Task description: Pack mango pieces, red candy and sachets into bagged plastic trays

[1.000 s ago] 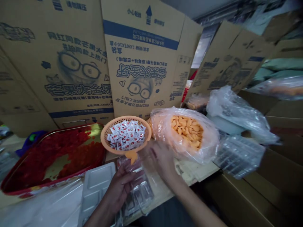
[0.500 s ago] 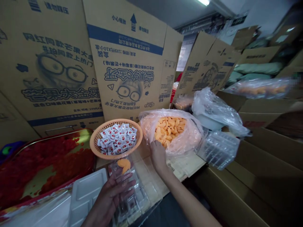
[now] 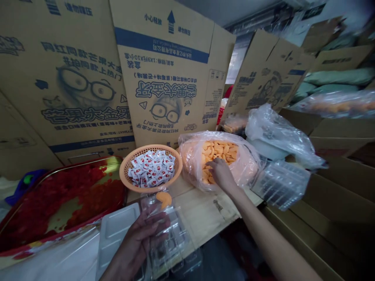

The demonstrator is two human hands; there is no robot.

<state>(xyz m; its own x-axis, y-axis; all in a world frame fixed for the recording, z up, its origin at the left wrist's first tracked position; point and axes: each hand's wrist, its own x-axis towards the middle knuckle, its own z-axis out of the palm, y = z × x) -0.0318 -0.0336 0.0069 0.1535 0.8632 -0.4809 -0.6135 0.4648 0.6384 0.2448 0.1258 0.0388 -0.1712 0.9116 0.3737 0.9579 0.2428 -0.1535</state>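
My left hand (image 3: 137, 244) is closed round a clear plastic compartment box (image 3: 171, 238) held low over the table edge; an orange snack piece (image 3: 164, 198) lies in its far compartment. My right hand (image 3: 220, 175) reaches into a clear plastic bag (image 3: 249, 171) full of orange snack pieces (image 3: 221, 150), fingers curled down among them. What the fingers hold is hidden. An orange mesh basket (image 3: 129, 181) with several small red-and-white sachets (image 3: 151, 167) stands between the two hands.
A red tray (image 3: 17, 228) of red pieces lies at the left, with a white compartment tray (image 3: 117, 228) beside it. A stack of clear boxes (image 3: 279, 183) and another plastic bag (image 3: 278, 130) sit at the right. Tall printed cartons (image 3: 166, 74) wall the back.
My right hand has moved from beside the clear box up and right into the bag of orange pieces. The left hand still holds the clear box, with an orange piece now lying in it.
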